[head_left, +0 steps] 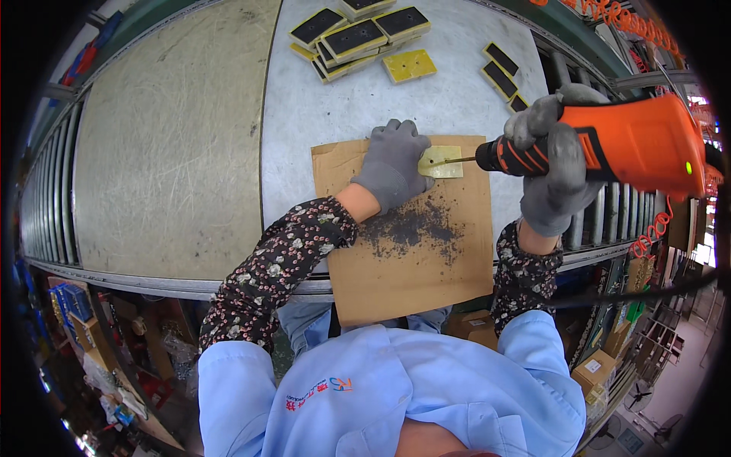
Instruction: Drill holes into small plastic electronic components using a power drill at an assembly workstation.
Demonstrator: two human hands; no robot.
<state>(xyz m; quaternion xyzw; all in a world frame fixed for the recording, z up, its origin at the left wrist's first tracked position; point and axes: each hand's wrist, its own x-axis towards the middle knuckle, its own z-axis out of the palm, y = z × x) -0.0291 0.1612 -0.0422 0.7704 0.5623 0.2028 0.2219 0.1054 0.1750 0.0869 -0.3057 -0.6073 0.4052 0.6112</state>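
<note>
Two grey knit gloves cover our hands. Our left hand [392, 161] lies flat, fingers spread, pinning a small yellow rectangular plate [441, 161] at its fingertips onto a brown cardboard sheet [426, 266] dusted with dark shavings [415, 227]. Our right hand [554, 164] wraps closed around an orange power drill [632, 145], its thin bit [454, 161] touching the plate. Beyond the fingertips, black-faced yellow plates [358, 36] lie stacked on the metal table [320, 107].
</note>
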